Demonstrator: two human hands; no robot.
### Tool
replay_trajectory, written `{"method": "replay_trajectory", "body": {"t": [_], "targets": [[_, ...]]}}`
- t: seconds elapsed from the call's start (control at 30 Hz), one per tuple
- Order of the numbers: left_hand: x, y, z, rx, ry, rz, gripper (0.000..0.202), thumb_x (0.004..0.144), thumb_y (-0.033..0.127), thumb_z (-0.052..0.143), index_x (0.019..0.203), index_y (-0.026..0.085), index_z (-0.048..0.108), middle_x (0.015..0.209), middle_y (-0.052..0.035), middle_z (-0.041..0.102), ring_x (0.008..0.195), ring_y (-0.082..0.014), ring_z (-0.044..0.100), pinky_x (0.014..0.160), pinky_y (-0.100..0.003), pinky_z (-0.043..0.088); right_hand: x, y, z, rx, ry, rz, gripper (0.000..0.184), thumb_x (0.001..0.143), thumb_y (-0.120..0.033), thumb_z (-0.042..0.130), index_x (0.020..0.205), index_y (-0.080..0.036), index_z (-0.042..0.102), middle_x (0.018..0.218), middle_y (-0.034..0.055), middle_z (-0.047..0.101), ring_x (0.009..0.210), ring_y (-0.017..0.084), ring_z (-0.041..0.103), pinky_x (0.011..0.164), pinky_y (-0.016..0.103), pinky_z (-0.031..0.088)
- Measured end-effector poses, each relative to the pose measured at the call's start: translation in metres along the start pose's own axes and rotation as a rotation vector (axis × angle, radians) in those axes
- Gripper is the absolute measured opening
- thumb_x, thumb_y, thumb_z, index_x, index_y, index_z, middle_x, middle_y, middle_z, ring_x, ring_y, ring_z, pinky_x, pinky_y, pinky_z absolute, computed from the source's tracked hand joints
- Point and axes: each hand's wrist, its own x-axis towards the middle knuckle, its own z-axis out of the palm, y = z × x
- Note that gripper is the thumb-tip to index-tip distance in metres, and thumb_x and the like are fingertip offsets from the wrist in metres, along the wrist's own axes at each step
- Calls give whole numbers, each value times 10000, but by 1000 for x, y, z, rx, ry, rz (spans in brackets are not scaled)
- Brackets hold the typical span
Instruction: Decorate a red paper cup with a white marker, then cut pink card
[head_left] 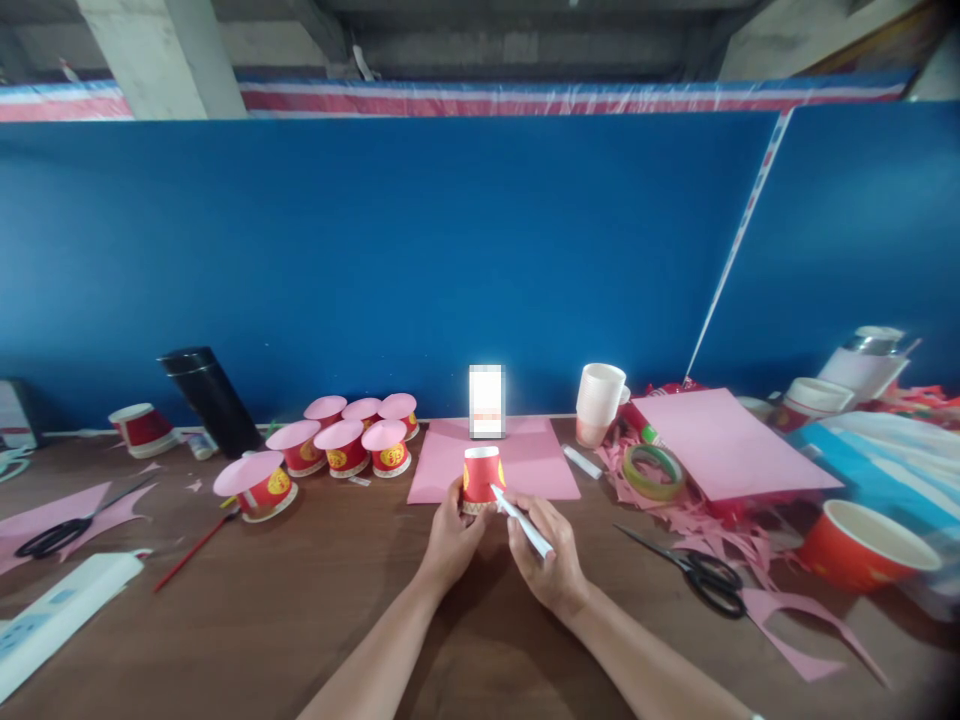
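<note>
My left hand (pixel 452 530) grips a small red paper cup (pixel 481 474) that stands upside down on the brown table, at the near edge of a pink paper sheet (pixel 525 462). My right hand (pixel 549 558) is closed around a white glue stick or marker (pixel 523 522), and its tip touches the cup's right side. Both forearms reach in from the bottom of the view.
Several upturned red cups with pink paper discs (pixel 345 447) sit to the left, with a black flask (pixel 211 400) behind. Black scissors (pixel 701 574), a tape roll (pixel 654 472), stacked white cups (pixel 598 403), pink scraps and a red cup (pixel 862 545) lie right. A power strip (pixel 52 622) and second scissors (pixel 60 535) lie left.
</note>
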Motion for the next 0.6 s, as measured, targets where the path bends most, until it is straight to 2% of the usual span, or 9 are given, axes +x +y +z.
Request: {"method": "replay_trajectory", "body": {"t": [0.37, 0.6], "targets": [[-1, 3, 0, -25, 0, -7, 616, 690, 333, 639, 1225, 146, 396, 1118, -120, 599, 992, -232, 589, 818, -321, 468, -1, 0, -1, 36, -11, 6, 230, 838, -165, 439, 1042, -189, 542, 906, 82, 623, 823, 191, 589, 763, 327, 487], [-1, 3, 0, -39, 8, -21, 594, 697, 349, 631, 1202, 130, 410, 1091, -124, 606, 962, -226, 601, 814, -321, 469, -1, -2, -2, -33, 42, 37, 185, 833, -199, 444, 961, -178, 576, 830, 64, 621, 746, 180, 599, 701, 297, 492]]}}
